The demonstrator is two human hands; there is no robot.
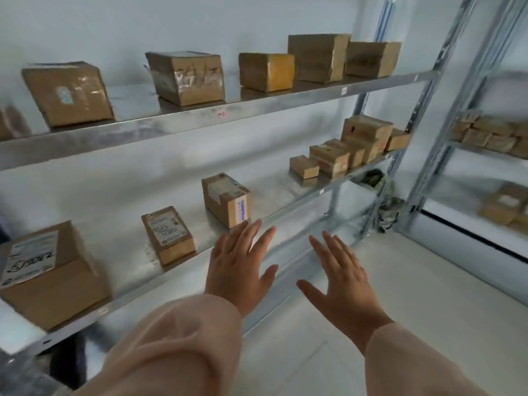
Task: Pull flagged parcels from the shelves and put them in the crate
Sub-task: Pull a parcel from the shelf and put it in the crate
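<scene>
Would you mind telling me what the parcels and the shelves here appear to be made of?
Parcels: brown cardboard, matte, with paper labels; the upper ones look wrapped in glossy tape, given wrinkled shine. Shelves: probably galvanised steel, given the mottled grey sheen and faint reflections.

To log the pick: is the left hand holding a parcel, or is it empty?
Empty. The left hand has straight, spread fingers and grips nothing; its fingertips are near a small labelled parcel on the lower shelf.

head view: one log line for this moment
left hand open, empty | right hand open, empty | small parcel on lower shelf, not gripped
</scene>
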